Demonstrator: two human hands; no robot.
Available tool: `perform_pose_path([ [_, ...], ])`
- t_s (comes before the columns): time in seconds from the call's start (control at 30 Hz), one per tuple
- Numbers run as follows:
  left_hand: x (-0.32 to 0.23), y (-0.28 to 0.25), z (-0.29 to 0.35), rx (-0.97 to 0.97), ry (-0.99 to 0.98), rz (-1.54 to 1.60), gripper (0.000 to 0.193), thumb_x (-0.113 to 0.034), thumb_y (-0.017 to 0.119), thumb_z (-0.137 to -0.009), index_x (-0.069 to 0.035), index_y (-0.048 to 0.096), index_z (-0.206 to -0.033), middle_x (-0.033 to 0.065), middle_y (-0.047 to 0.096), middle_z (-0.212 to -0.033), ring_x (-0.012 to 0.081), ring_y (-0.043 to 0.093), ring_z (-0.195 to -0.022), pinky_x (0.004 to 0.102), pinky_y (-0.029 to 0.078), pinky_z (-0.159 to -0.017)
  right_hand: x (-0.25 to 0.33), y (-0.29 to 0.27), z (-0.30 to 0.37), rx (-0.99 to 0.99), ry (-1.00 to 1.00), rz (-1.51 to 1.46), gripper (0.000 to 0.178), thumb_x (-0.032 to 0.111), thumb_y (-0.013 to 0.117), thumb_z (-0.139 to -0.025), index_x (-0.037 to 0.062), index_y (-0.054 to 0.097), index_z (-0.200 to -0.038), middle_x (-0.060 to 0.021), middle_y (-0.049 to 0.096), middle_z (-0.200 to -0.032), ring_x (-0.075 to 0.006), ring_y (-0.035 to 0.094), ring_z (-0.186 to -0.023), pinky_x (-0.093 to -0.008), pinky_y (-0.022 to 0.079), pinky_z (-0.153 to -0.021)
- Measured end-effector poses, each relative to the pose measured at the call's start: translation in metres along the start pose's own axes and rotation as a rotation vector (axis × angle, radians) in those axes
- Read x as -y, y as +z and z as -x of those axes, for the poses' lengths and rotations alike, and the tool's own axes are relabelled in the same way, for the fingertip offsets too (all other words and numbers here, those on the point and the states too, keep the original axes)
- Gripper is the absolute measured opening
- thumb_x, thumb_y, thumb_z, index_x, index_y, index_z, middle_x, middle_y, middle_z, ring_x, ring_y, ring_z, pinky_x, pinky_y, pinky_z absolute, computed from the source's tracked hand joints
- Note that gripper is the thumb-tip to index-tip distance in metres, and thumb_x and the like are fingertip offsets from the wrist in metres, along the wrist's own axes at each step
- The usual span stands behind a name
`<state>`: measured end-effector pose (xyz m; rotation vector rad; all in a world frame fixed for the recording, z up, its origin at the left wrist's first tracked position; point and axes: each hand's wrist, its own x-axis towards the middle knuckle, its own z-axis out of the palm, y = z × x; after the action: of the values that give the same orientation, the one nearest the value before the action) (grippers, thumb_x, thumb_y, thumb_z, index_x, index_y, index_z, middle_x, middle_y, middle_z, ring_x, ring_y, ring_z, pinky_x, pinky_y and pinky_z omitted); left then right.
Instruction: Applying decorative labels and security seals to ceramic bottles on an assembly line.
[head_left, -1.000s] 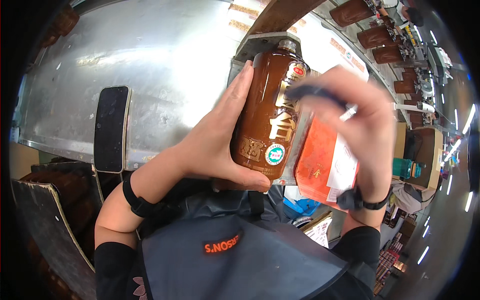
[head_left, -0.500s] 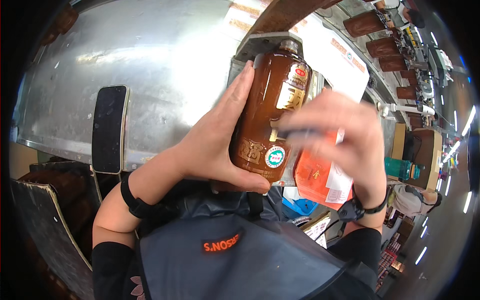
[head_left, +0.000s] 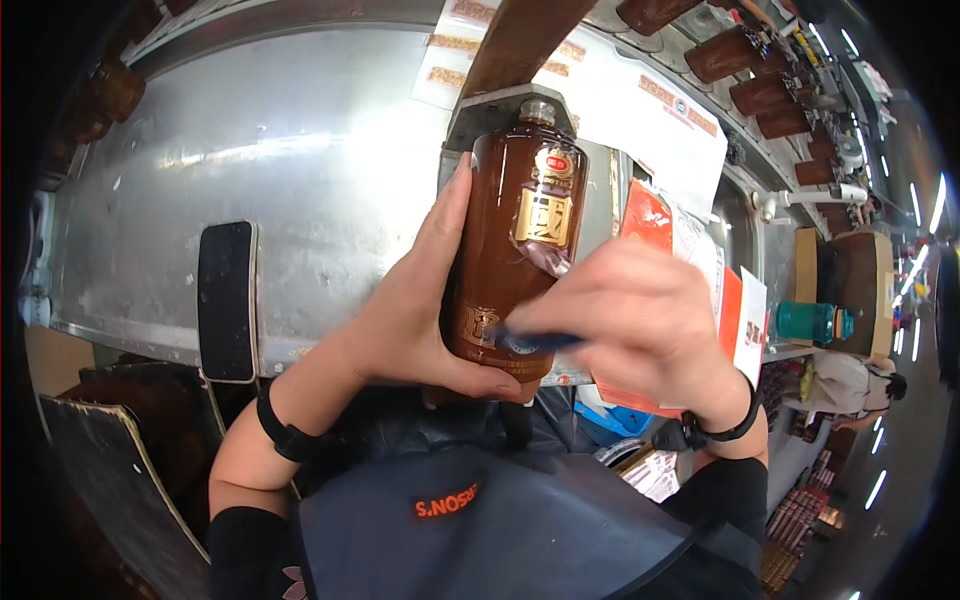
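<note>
A glossy brown bottle (head_left: 490, 230) with gold lettering lies tilted, its capped neck (head_left: 537, 112) pointing away from me, by a grey angled metal bracket (head_left: 485, 112). My left hand (head_left: 405, 310) is wrapped round its left side, thumb across the base and fingers up along the flank. My right hand (head_left: 640, 315) is closed on a slim dark blue tool (head_left: 550, 339), blurred, whose tip reaches the lower front near a round green-and-white sticker. Below the upper gold mark, a shiny film-like piece (head_left: 546, 259) shows on the front; I cannot tell whether it is attached.
A black phone (head_left: 228, 300) lies left on the metal table (head_left: 330, 150). White printed sheets (head_left: 640, 110) and red-orange packets (head_left: 650, 215) are at the right. Brown bottles (head_left: 725, 55) line the far right, near a teal jar (head_left: 805, 322). Another person (head_left: 850, 385) stands beyond.
My right hand and the tool have moved down the bottle, toward its base. The shiny film-like piece now shows under the upper gold mark. My left hand keeps its grip; the view has shifted.
</note>
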<state>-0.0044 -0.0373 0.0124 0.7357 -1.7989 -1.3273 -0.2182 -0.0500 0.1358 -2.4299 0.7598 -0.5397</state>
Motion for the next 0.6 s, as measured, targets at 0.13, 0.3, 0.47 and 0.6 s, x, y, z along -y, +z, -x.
perform_pose_path([
  [0.13,0.004,0.005,-0.001,-0.049,0.035,0.043,0.147,-0.046,0.092,-0.051,0.004,-0.004,-0.150,0.0292,0.012,-0.153,0.0409,0.017,-0.143,0.0443,0.022,-0.116,-0.031,-0.022,-0.004,-0.301,0.285,-0.010,0.021,0.002,0.074,-0.077,0.0005,0.070,-0.097,-0.0067,0.067,-0.088,-0.0116,0.061,-0.076,-0.0249,0.047,-0.067],
  [0.3,0.000,0.004,-0.002,-0.040,0.012,0.030,0.147,-0.046,0.092,-0.050,0.003,-0.004,-0.150,0.0279,0.010,-0.154,0.0393,0.016,-0.144,0.0446,0.022,-0.116,-0.006,-0.033,0.015,-0.456,0.452,-0.410,0.026,0.002,0.071,-0.081,-0.0041,0.066,-0.106,-0.0050,0.069,-0.095,-0.0096,0.062,-0.085,-0.0231,0.050,-0.077],
  [0.47,0.000,0.000,-0.001,-0.126,0.074,0.027,0.131,-0.043,0.088,-0.059,0.001,0.005,-0.151,0.0261,0.011,-0.155,0.0390,0.018,-0.143,0.0469,0.022,-0.115,-0.023,-0.027,0.039,-0.544,0.564,-0.527,0.030,0.005,0.068,-0.085,-0.0011,0.064,-0.113,-0.0047,0.066,-0.099,-0.0093,0.061,-0.090,-0.0232,0.048,-0.081],
  [0.6,-0.015,-0.016,-0.010,-0.221,0.225,-0.406,0.094,-0.032,0.080,-0.072,-0.001,0.031,-0.146,0.0261,0.022,-0.152,0.0388,0.026,-0.140,0.0478,0.026,-0.112,-0.043,-0.001,0.054,-0.465,0.678,-0.602,0.029,0.012,0.060,-0.094,0.0031,0.060,-0.121,-0.0009,0.062,-0.097,-0.0067,0.056,-0.090,-0.0207,0.044,-0.081],
])
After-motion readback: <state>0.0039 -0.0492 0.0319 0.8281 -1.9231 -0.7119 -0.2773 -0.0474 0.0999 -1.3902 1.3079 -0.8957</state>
